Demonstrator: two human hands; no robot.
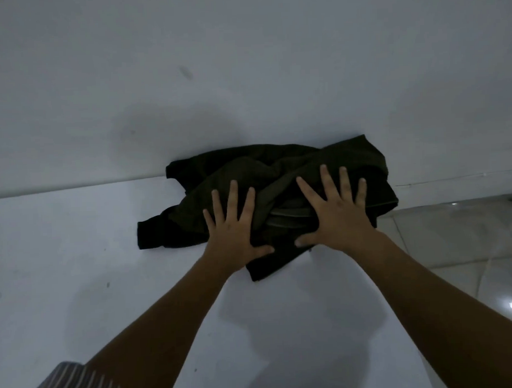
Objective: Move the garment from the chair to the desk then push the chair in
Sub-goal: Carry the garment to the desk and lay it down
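A dark, crumpled garment (248, 176) lies on the white desk (77, 272), bunched against the wall at the desk's back edge. My left hand (235, 229) rests flat on its front left part with the fingers spread. My right hand (337, 217) lies flat on its right part, fingers spread too. Neither hand grips the cloth. The chair is out of view.
A white wall (244, 63) rises straight behind the desk. The desk's right edge runs diagonally past my right arm, and beyond it lies glossy tiled floor (468, 244). A striped sleeve (78, 383) shows at the bottom left.
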